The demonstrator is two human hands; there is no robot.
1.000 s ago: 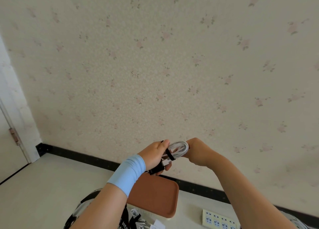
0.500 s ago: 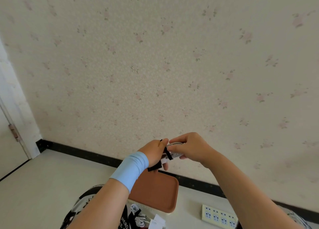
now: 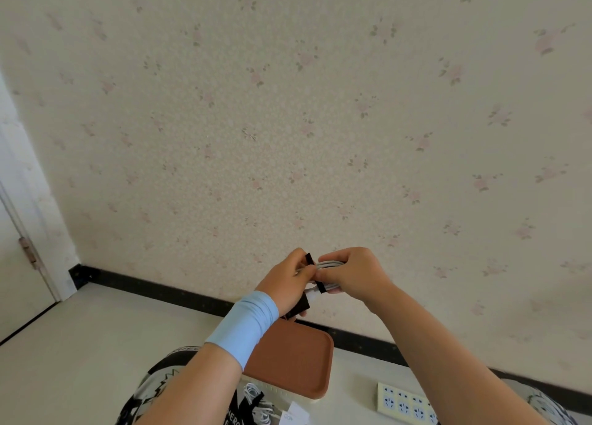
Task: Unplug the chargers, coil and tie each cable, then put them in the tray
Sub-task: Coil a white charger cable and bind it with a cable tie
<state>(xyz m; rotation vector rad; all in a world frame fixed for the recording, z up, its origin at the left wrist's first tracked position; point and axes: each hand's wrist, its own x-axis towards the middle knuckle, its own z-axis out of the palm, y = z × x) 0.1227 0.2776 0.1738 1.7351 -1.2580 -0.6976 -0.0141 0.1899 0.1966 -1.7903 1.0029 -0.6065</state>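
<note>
A coiled white cable point(image 3: 327, 264) is held up in front of the wall between both hands. My left hand point(image 3: 286, 283) grips its left end and pinches the black strap point(image 3: 310, 259) that runs around the coil. My right hand point(image 3: 354, 272) closes over the coil's right side, its fingers on the strap's lower part. Below the hands a brown tray point(image 3: 296, 360) lies on the floor. A tied white cable point(image 3: 256, 402) lies just in front of the tray, partly hidden by my left arm.
A white power strip point(image 3: 402, 402) lies on the floor to the right of the tray, by the black skirting. A white door and its frame point(image 3: 19, 264) stand at the left. My patterned trouser knees show at the bottom edge.
My right hand has slid left over the coil to meet the left hand at the strap. Both hands sit slightly higher, and the strap's free end now sticks up.
</note>
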